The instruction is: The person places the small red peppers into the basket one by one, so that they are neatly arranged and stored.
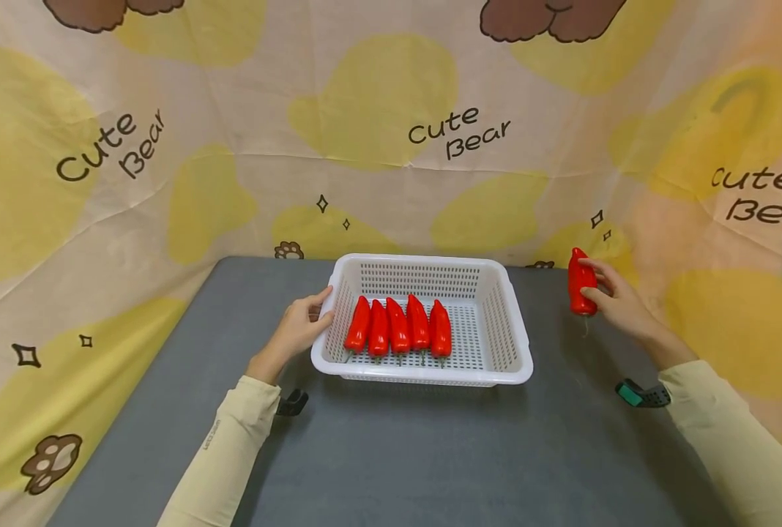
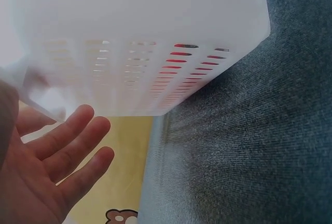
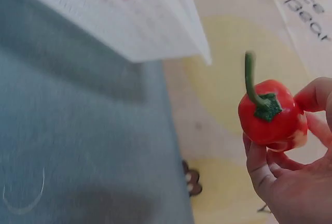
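Note:
A white plastic basket (image 1: 424, 376) holds several red peppers (image 1: 399, 326) lying side by side in a row, stems toward the near side. At its left rim, my left hand (image 1: 301, 322) grips the edge; in the left wrist view the fingers (image 2: 78, 138) spread under the rim beside the slotted wall. My right hand (image 1: 618, 296) pinches another red pepper (image 1: 581, 284) between thumb and fingers, up off the table and right of the basket. Its tip points up. The right wrist view shows this pepper's green stem (image 3: 251, 79) and cap from below.
The basket stands on a dark grey table (image 1: 404, 454). Behind and along the sides hangs a patterned cloth (image 1: 371, 102) with yellow patches and lettering. The right part of the basket's slotted floor (image 1: 465, 329) shows beside the row of peppers.

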{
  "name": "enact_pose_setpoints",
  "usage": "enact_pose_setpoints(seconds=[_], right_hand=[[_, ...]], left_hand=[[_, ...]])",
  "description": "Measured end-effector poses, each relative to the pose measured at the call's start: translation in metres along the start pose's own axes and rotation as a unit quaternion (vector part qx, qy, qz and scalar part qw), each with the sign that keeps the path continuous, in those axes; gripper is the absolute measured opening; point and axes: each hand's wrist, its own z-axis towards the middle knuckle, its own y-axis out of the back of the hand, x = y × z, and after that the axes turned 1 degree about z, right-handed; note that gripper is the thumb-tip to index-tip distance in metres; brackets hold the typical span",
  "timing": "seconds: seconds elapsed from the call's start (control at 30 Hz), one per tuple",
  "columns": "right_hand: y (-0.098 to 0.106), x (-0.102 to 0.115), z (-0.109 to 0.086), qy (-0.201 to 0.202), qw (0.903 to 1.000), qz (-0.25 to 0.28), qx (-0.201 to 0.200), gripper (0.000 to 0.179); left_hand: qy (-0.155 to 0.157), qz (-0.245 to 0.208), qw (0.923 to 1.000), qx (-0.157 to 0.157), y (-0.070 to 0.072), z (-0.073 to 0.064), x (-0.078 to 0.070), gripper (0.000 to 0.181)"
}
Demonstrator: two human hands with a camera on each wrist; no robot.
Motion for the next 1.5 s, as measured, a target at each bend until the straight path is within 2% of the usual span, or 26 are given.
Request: enact_pose_setpoints(seconds=[0.33, 0.7, 0.93, 1.1, 1.5], right_hand=[[-0.018, 0.024, 0.004, 0.013, 0.9978, 0.065, 0.005, 0.060], [-0.036, 0.024, 0.011, 0.002, 0.9985, 0.047, 0.026, 0.071], [-0.040, 0.029, 0.012, -0.021, 0.9980, 0.043, 0.040, 0.065], [-0.042, 0.032, 0.016, -0.024, 0.9972, 0.035, 0.061, 0.066], [-0.055, 0.041, 0.025, -0.017, 0.9931, 0.071, 0.092, 0.063]], left_hand=[[-0.005, -0.002, 1.0000, -0.006, 0.000, -0.001, -0.001, 0.055], [-0.005, -0.003, 1.0000, -0.004, -0.001, -0.001, 0.000, 0.055], [-0.008, -0.005, 0.9999, -0.006, -0.002, -0.001, -0.001, 0.055], [-0.006, -0.005, 1.0000, -0.006, -0.002, -0.001, 0.000, 0.055], [-0.010, -0.004, 0.9999, -0.008, -0.002, 0.000, 0.000, 0.055]])
